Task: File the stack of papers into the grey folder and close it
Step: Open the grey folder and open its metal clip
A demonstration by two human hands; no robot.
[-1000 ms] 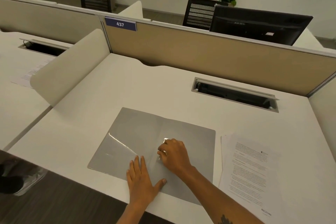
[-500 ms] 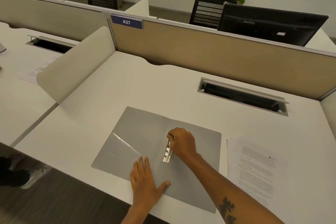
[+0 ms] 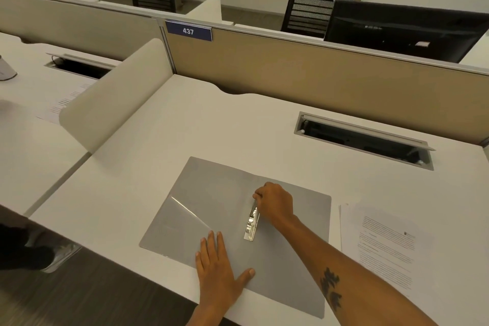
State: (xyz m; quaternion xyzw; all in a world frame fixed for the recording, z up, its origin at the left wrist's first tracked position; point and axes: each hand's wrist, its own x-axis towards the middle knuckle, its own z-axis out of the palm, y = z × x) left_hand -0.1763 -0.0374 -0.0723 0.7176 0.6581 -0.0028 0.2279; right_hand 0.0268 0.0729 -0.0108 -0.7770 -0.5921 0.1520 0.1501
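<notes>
The grey folder (image 3: 211, 193) lies open and flat on the white desk (image 3: 185, 119), near its front edge. A metal clip (image 3: 251, 225) runs along the folder's spine, its upper end lifted. My right hand (image 3: 275, 202) is closed around that upper end. My left hand (image 3: 217, 270) lies flat, fingers spread, on the folder's lower middle part. The stack of printed papers (image 3: 383, 251) rests on the desk to the right of the folder, apart from it. A clear pocket flap (image 3: 180, 222) shows on the left cover.
A cable slot (image 3: 362, 140) is sunk into the desk at the back right. A tan partition (image 3: 317, 77) with sign 437 closes the far side, a white divider (image 3: 111, 95) the left. A black monitor (image 3: 402, 29) stands behind the partition. Someone's shoe (image 3: 60, 254) is on the floor at left.
My right hand has pulled the metal clip's upper end up from the spine, so the clip now shows. The left hand stays pressed flat on the folder.
</notes>
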